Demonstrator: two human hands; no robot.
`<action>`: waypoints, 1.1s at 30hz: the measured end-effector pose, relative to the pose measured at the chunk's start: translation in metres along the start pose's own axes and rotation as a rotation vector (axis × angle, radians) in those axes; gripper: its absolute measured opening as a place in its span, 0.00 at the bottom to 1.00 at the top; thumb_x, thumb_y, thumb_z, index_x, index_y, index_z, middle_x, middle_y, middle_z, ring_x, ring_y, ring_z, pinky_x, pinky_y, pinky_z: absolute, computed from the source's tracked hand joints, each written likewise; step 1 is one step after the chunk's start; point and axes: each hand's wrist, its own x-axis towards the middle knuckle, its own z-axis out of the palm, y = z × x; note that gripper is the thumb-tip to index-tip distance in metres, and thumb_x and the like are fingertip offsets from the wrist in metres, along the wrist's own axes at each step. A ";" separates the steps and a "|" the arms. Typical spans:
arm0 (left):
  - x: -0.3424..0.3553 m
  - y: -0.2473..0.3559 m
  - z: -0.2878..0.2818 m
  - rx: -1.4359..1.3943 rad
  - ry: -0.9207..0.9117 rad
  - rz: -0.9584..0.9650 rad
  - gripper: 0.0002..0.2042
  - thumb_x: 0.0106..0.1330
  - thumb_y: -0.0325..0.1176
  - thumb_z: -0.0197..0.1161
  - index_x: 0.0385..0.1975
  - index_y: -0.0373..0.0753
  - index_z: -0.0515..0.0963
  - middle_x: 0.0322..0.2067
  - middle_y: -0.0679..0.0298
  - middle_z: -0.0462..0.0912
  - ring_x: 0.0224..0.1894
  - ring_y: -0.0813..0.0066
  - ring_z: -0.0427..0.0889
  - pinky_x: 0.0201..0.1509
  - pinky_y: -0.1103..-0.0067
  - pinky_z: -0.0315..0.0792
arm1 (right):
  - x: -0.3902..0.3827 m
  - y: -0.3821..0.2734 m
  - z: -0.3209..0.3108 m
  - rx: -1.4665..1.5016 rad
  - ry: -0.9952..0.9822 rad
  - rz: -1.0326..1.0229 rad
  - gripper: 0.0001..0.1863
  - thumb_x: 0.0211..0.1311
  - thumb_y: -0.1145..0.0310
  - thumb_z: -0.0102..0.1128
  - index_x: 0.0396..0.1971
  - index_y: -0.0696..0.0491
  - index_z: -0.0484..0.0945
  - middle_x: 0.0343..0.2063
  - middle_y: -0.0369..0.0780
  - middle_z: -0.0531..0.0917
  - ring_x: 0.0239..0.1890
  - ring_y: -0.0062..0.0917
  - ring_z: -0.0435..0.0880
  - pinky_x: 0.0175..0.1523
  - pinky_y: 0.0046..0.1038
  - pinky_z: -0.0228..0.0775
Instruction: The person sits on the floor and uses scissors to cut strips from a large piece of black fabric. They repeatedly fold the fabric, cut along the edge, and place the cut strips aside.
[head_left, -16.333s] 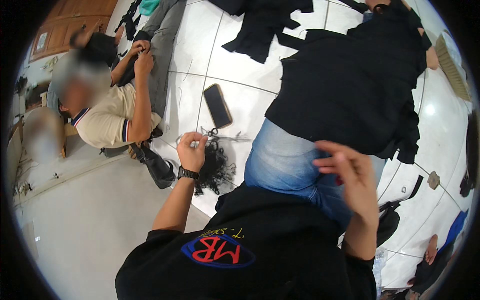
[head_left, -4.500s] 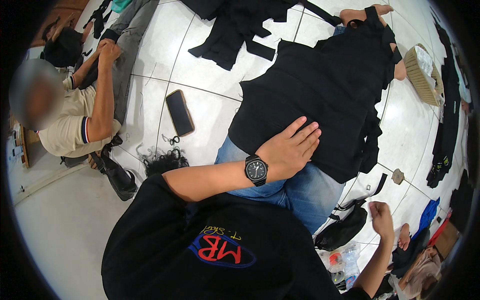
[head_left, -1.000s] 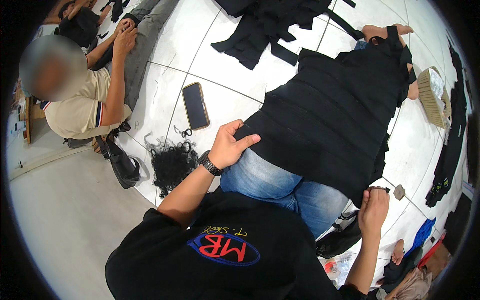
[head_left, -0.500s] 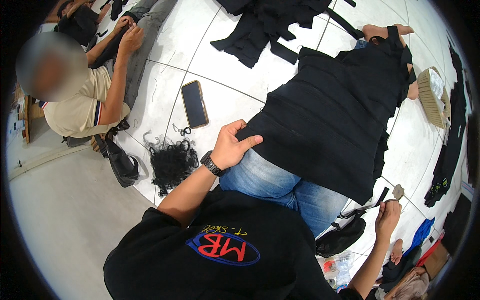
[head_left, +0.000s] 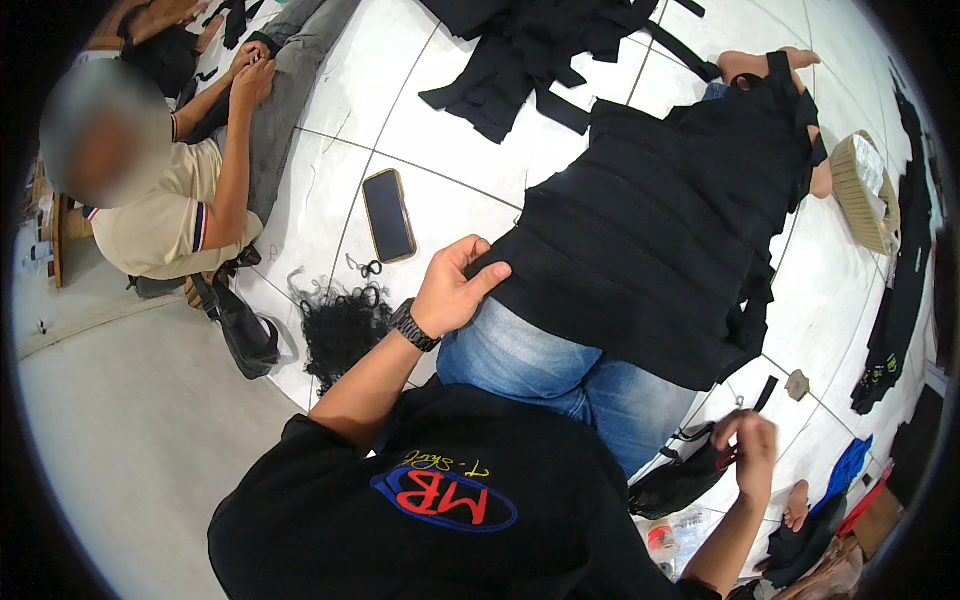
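Note:
My left hand (head_left: 450, 290), wearing a dark watch, grips the near left edge of a black fabric sheet (head_left: 640, 240), thumb on top. The sheet lies over my outstretched legs in blue jeans (head_left: 515, 350), with narrow folds and trailing strips. My right hand (head_left: 750, 450) is off the fabric, below its right corner, its blurred fingers curled on a small red tool (head_left: 728, 458) that is partly hidden. A black backpack (head_left: 665, 485) lies beside that hand. Left of my legs are a tangle of black threads (head_left: 340, 330) and a phone (head_left: 388, 215) on the tiles.
A co-worker in a cream shirt (head_left: 165, 235) sits at left, hands on dark cloth, beside a shoulder bag (head_left: 240, 330). More black pieces (head_left: 500, 60) lie ahead. A woven basket (head_left: 855, 205), long black garment (head_left: 885, 340), blue cloth (head_left: 845, 460) and another person's foot (head_left: 797, 505) are at right.
My right hand has left the fabric's right corner and moved down, its red tool now showing. My left hand stays on the edge. The co-worker's hands have shifted slightly.

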 end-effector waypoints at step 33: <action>-0.039 -0.004 -0.041 0.087 -0.173 -0.068 0.10 0.64 0.31 0.73 0.29 0.37 0.77 0.24 0.73 0.79 0.24 0.87 0.74 0.29 0.85 0.68 | -0.135 0.302 -0.210 -1.025 0.561 0.544 0.23 0.69 0.54 0.53 0.29 0.62 0.76 0.18 0.48 0.75 0.22 0.45 0.76 0.32 0.42 0.67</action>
